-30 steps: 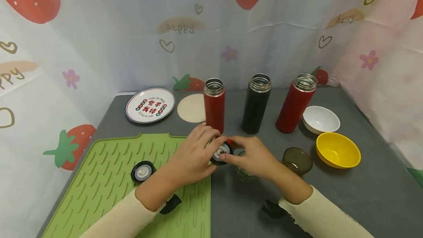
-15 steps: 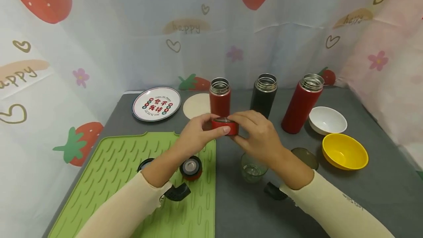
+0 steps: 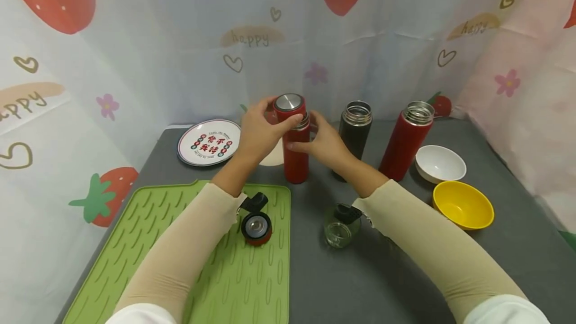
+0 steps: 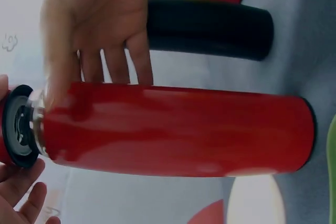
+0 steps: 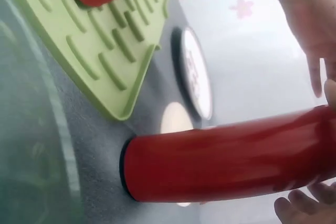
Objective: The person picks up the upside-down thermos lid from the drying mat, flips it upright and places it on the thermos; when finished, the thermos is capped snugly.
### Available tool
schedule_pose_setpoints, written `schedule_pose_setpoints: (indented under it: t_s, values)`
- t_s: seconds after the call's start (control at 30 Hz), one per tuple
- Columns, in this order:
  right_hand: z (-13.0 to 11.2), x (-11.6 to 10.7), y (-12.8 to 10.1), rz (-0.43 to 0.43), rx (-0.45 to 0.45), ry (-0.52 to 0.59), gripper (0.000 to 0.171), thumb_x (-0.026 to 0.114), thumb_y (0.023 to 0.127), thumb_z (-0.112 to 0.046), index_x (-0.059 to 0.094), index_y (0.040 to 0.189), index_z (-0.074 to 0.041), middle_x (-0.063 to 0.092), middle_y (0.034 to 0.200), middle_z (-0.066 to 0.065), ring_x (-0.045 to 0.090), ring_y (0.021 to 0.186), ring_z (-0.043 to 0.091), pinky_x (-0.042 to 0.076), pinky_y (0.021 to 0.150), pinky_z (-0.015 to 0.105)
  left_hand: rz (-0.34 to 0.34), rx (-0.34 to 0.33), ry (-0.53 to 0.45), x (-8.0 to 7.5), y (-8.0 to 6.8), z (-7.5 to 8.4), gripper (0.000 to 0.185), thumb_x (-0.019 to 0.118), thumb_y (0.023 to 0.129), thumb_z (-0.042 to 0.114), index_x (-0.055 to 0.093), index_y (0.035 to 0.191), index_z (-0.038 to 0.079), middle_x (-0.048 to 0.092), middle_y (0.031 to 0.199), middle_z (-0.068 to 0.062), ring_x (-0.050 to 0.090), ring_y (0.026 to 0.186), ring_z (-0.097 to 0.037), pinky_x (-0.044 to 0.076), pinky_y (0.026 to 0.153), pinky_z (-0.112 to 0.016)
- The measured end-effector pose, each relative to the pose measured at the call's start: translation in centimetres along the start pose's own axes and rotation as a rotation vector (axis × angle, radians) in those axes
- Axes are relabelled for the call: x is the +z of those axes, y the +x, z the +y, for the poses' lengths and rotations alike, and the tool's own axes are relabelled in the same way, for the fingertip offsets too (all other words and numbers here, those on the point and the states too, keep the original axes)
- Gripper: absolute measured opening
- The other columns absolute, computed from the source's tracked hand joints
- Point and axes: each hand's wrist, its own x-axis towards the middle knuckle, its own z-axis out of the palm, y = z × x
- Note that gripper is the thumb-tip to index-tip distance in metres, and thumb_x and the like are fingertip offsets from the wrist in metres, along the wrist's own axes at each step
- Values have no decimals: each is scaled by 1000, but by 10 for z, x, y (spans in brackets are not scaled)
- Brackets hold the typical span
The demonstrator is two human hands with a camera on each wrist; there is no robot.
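Note:
In the head view my left hand (image 3: 258,134) pinches a red screw lid (image 3: 289,106) with a shiny metal top. The lid sits tilted at the mouth of an upright red vacuum bottle (image 3: 296,164). My right hand (image 3: 330,146) grips the upper part of that bottle, thumb in front and fingers around the far side. Seen from the left wrist, the lid's dark underside (image 4: 21,127) is close against the steel neck (image 4: 39,124); whether it is seated is unclear. Another red lid (image 3: 256,226) lies upside down on the green mat (image 3: 225,264).
An uncapped black bottle (image 3: 355,134) and an uncapped red bottle (image 3: 405,144) stand to the right. A white bowl (image 3: 440,161), a yellow bowl (image 3: 463,206) and a clear glass (image 3: 339,234) are nearby. A printed plate (image 3: 209,141) lies at the back left.
The lid has been turned from underside up to metal top up and carried forward to the red bottle. My right hand has left the lid and taken hold of the bottle.

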Motion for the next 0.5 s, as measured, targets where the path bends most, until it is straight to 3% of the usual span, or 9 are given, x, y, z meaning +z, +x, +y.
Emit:
schedule_pose_setpoints:
  t_s: [0.2, 0.33, 0.5]
  values:
    - [10, 4, 10, 5, -12, 22, 83, 83, 77, -36, 40, 143, -10, 54, 132, 6, 54, 116, 24, 48, 92, 45, -7, -15, 55, 12, 0, -8, 77, 74, 73, 65, 58, 133, 19, 60, 116, 2, 52, 103, -16, 46, 82, -38]
    - [13, 4, 14, 3, -26, 2, 77, 84, 77, -35, 46, 139, -9, 58, 126, 6, 58, 110, 23, 50, 89, 42, -19, -23, 89, 12, 1, -8, 78, 74, 72, 67, 59, 132, 20, 59, 112, 3, 52, 99, -15, 47, 79, -37]
    - [12, 4, 18, -8, -60, -42, 73, 82, 78, -37, 48, 137, -11, 60, 125, 5, 60, 109, 22, 51, 88, 40, -24, 36, 140, 12, 4, -10, 80, 74, 73, 66, 60, 133, 15, 61, 113, 1, 52, 103, -17, 46, 82, -38]
